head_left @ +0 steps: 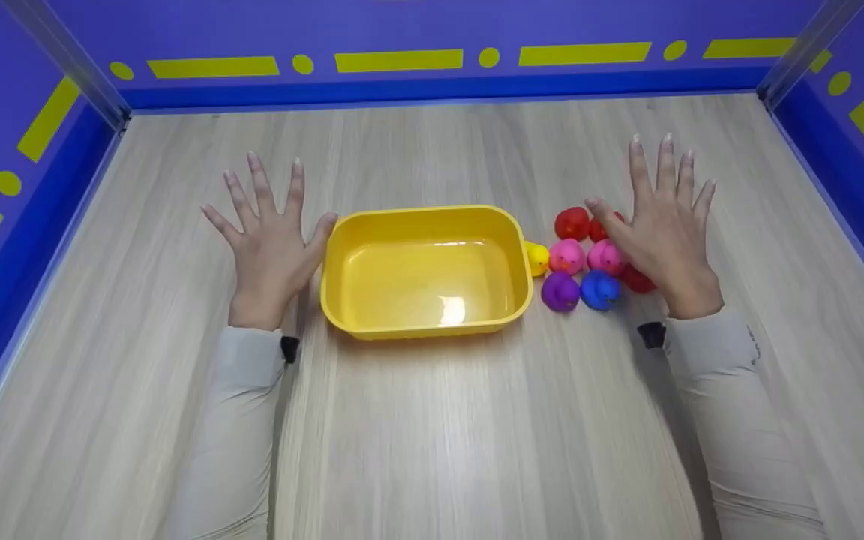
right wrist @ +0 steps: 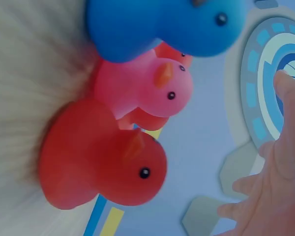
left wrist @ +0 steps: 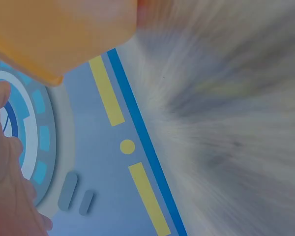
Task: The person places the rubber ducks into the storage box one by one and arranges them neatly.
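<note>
A yellow plastic basin (head_left: 424, 330) stands on the table with nothing inside. My left hand (head_left: 271, 244) is spread beside its left side, the thumb close to the rim; whether they touch I cannot tell. To the basin's right sit several rubber ducks: a yellow duck (head_left: 537, 259) against its wall, a purple duck (head_left: 560, 292), a blue duck (head_left: 600, 290), pink ducks (head_left: 567, 256) and red ducks (head_left: 572, 223). Over the right edge of this group my right hand (head_left: 668, 232) spreads its fingers, holding nothing and partly covering red ducks. The right wrist view shows a red duck (right wrist: 88, 157) up close.
The wood-grain table (head_left: 432, 435) is bordered by blue-purple panels (head_left: 432, 30) with yellow markings at the back and both sides. A small black piece (head_left: 652, 335) sits at the right wrist, and a similar black piece (head_left: 290, 349) at the left.
</note>
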Available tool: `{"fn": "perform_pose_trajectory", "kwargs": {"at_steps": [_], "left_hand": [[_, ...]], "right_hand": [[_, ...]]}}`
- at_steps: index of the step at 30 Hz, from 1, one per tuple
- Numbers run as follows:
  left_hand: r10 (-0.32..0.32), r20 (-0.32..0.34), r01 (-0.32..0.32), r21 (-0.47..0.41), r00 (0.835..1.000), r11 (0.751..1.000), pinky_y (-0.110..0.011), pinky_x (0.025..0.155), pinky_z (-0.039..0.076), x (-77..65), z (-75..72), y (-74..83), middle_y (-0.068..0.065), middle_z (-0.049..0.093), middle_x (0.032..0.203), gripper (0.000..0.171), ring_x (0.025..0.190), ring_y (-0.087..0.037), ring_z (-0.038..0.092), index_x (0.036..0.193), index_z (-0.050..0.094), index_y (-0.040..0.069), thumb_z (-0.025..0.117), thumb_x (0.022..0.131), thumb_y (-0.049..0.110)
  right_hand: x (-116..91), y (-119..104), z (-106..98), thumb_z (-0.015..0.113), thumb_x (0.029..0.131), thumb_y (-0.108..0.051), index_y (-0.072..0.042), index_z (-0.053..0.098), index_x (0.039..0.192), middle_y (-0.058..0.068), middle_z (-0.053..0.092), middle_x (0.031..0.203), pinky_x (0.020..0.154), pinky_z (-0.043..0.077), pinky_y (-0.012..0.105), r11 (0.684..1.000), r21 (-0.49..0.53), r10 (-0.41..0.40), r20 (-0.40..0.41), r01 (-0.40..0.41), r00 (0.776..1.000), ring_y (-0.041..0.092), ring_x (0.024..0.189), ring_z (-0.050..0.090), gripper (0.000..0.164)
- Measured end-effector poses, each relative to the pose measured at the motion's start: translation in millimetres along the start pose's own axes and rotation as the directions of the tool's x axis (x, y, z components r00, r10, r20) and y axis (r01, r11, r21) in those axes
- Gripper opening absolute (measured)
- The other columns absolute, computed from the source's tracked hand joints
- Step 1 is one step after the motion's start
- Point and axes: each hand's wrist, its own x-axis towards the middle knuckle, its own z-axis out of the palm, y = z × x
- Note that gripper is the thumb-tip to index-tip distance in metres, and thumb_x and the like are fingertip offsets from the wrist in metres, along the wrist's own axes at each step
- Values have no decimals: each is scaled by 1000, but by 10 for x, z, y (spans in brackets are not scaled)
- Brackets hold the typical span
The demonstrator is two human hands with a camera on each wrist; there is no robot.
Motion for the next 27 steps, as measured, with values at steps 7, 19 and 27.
{"fn": "perform_pose_trajectory", "kwargs": {"at_steps": [7,19,27], "left_hand": [[-19,21,21,-112,1000,993,-67,107,-22,11,-52,10,-12,-19,160,73,145,-38,-21,155,2,33,31,95,63],[-58,96,109,-730,994,675,-44,122,-4,15,-113,-99,2,2,163,62,150,-17,0,155,13,28,35,100,48],[-20,152,153,-966,988,210,-33,123,12,0,-70,-137,-5,24,159,56,146,-19,24,153,23,14,33,103,36]], "right_hand": [[67,17,-92,34,93,-63,-24,1,156,15,2,162,116,-4,64,989,150,-1,-15,3,1000,40,148,2,80],[182,118,-134,45,97,-49,-32,19,154,9,25,159,117,20,56,956,283,-77,-5,75,997,32,146,23,65],[276,144,-137,51,96,-45,-30,23,153,11,28,157,115,24,57,941,320,-162,138,111,977,36,143,29,66]]}}
